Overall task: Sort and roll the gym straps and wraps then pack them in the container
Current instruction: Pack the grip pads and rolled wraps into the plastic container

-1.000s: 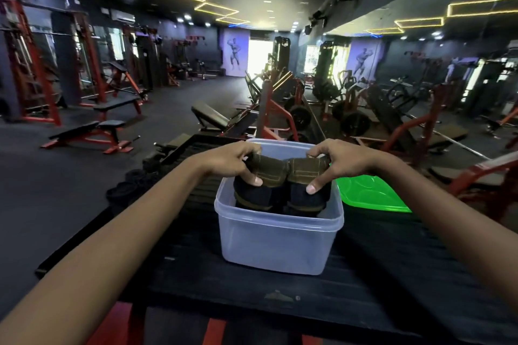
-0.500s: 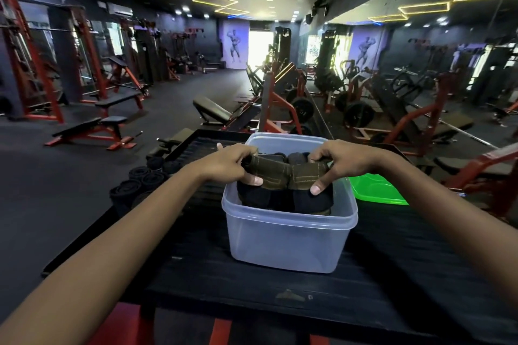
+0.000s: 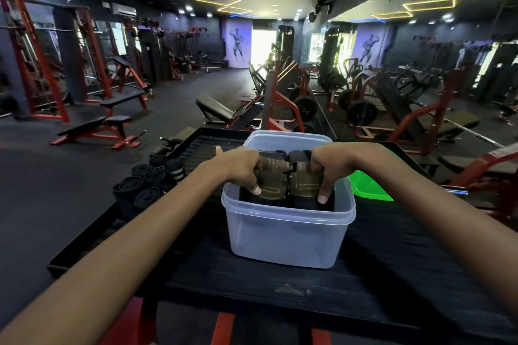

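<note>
Translucent plastic container [image 3: 286, 235], square with a rounded rim, standing near the middle of the black ribbed surface [image 3: 392, 274]. Inside it, dark rolled wraps, and on top of them two olive-brown stitched pads [image 3: 288, 180] lying side by side, just at the rim level. Left hand [image 3: 238, 166] gripping the left pad, fingers curled over its far edge and thumb pressing on the near side. Right hand [image 3: 329, 165] gripping the right pad in the same way, thumb pointing down. At the left edge of the surface, a group of black rolled wraps [image 3: 148, 185], close together. Behind the container toward the right edge, a bright green plastic lid [image 3: 367, 187], partly hidden by the right arm.
</note>
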